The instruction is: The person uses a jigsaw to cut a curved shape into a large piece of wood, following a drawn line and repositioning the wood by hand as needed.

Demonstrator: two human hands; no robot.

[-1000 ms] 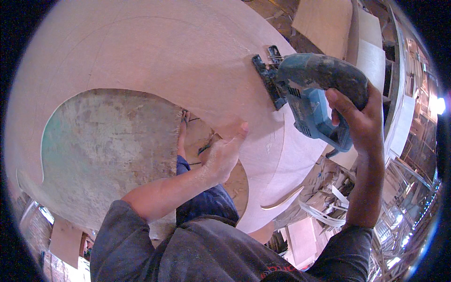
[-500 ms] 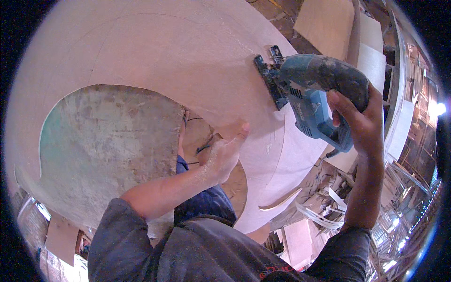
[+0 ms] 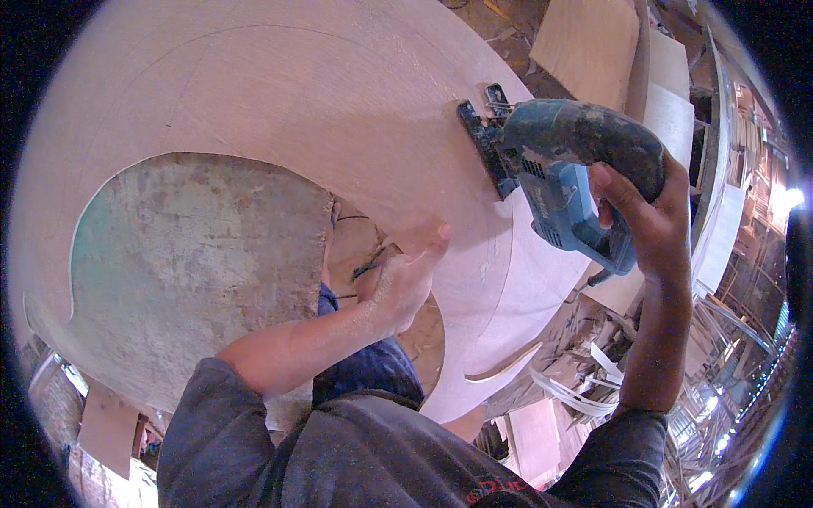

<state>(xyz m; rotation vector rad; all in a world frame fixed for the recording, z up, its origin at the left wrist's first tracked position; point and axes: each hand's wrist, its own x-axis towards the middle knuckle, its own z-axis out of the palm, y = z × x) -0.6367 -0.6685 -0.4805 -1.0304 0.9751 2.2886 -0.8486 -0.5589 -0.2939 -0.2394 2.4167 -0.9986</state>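
My right hand [image 3: 644, 212] is wrapped around the handle of a teal and black jigsaw [image 3: 559, 127], whose base rests on the large pale curved plywood sheet [image 3: 254, 93] near its right edge. My left hand [image 3: 406, 279] grips the sheet's inner edge, thumb on top, to the lower left of the jigsaw; its other fingers are partly hidden. Faint pencil curves cross the sheet. Its large cut-out on the left exposes a worn grey-green board [image 3: 186, 237] beneath.
Loose plywood pieces [image 3: 584, 46] lie at upper right. A curved offcut [image 3: 504, 362] is at the sheet's lower right, above scrap strips [image 3: 576, 389]. Wood stacks line the right side. My bent leg [image 3: 364, 372] is below the sheet, in the opening.
The view has shifted slightly. The jigsaw stays at the same spot in my right hand, and my left hand keeps its hold on the sheet.
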